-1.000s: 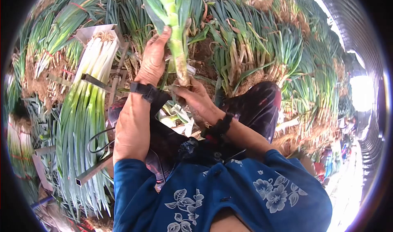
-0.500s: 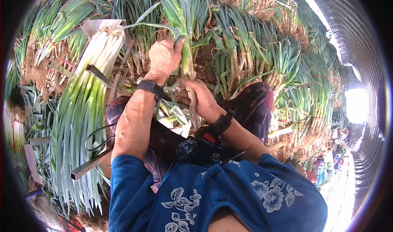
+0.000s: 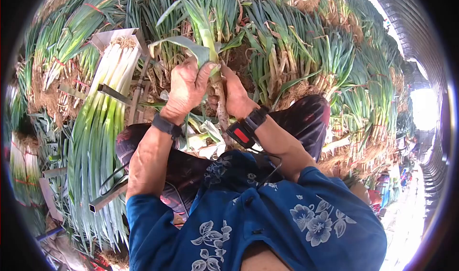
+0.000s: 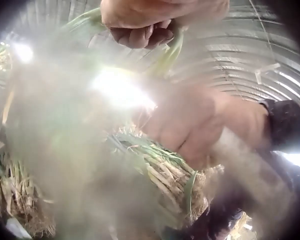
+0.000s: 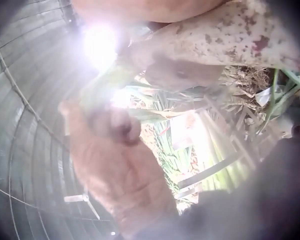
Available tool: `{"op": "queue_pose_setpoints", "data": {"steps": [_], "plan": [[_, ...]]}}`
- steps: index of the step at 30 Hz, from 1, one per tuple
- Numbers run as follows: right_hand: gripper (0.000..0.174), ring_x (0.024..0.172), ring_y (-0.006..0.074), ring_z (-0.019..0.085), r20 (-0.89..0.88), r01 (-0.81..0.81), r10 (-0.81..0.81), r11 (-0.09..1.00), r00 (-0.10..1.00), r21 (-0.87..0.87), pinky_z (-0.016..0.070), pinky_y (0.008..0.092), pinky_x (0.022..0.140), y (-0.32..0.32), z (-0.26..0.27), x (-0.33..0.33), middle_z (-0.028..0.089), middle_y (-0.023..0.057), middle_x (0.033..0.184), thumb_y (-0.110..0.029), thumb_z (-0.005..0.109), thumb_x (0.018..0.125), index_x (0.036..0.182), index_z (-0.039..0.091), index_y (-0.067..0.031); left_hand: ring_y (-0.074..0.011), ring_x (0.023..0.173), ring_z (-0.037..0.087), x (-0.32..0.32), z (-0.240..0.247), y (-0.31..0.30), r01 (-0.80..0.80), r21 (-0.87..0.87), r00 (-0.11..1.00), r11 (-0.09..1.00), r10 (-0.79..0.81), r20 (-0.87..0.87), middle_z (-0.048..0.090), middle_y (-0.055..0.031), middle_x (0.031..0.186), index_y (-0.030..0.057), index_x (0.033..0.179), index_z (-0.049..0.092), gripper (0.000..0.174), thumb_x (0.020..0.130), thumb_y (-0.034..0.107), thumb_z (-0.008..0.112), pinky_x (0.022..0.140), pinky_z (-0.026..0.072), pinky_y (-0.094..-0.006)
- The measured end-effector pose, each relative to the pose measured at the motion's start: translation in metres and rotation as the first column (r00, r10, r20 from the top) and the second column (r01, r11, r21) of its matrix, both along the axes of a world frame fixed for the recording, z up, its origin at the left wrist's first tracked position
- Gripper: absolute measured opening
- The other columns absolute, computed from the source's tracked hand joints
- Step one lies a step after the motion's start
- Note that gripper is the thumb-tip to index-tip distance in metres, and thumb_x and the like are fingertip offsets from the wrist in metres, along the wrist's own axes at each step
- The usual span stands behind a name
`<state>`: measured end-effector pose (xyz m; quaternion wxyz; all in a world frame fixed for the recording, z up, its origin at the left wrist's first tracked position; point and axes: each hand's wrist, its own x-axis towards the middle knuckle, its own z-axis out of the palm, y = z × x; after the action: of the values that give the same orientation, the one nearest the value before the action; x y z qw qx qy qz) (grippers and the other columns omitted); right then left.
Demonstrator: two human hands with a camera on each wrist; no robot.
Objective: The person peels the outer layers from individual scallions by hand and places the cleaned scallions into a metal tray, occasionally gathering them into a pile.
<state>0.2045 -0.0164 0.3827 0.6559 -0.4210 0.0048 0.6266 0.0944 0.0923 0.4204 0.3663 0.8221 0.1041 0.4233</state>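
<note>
One leek (image 3: 204, 34) stands upright between the hands in the head view, green leaves up, its soiled white stem (image 5: 230, 37) down. The left hand (image 3: 187, 85) pinches a bent leaf (image 3: 184, 42) against the stalk with thumb and curled fingers. Just below and to the right, the right hand (image 3: 233, 93) curls round the stem. In the left wrist view the left hand's curled fingers (image 4: 145, 35) show at the top and the right hand (image 4: 190, 120) is blurred by haze. The right wrist view shows the left hand (image 5: 122, 175) at the leaf.
Trimmed leeks (image 3: 98, 113) lie in a metal frame (image 3: 114, 95) on the left. Bundles of untrimmed leeks (image 3: 282, 46) fill the ground ahead and to the right. Peeled leaf scraps (image 3: 203, 136) lie between the person's knees (image 3: 306, 120). A ribbed cover (image 3: 425, 46) curves along the right side.
The leek has been lowered and its leaves have come into view. The left hand has moved down the stalk, with a leaf now bent over beside it. The right hand has slid up the stem.
</note>
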Motion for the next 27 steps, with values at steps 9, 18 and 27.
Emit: {"op": "queue_pose_setpoints", "data": {"steps": [9,18,27], "plan": [[0.046,0.052,0.0121,0.048,0.225,0.219,-0.22,0.975,0.949,0.03,0.039,0.0302,0.044,0.025,-0.026,0.074,0.054,0.0018,0.073,-0.055,0.06,0.086,0.093,0.054,-0.0094,-0.0073,0.062,0.051,-0.039,0.058,-0.033,0.202,-0.362,0.957,0.91,-0.104,0.272,0.062,0.0006,0.079,0.003,0.099,0.065,0.016,0.098,0.016,0.057,0.054,0.0388,-0.0219],[0.048,0.049,0.0163,0.049,0.541,0.255,-0.157,0.96,0.826,-0.111,0.0387,0.033,0.044,-0.029,-0.068,0.105,0.052,0.0063,0.067,-0.052,0.054,0.092,0.093,0.057,-0.0048,-0.0261,0.063,0.063,-0.06,0.022,0.016,0.256,-0.459,0.543,0.851,-0.519,-0.66,0.062,-0.0136,0.068,-0.0016,0.084,0.068,0.046,0.087,0.044,0.06,0.06,0.0474,-0.0425],[0.065,0.045,0.0099,0.048,0.618,0.104,-0.066,0.994,0.784,-0.026,0.035,0.0246,0.039,-0.036,-0.032,0.009,0.05,0.0011,0.062,-0.062,0.039,0.095,0.095,0.059,-0.0005,-0.0188,0.074,0.064,0.061,-0.004,0.053,-0.201,-0.699,0.812,0.686,-0.283,-0.511,0.068,-0.0095,0.091,0.0007,0.11,0.062,0.057,0.088,0.053,0.059,0.07,0.0532,-0.033]]}}
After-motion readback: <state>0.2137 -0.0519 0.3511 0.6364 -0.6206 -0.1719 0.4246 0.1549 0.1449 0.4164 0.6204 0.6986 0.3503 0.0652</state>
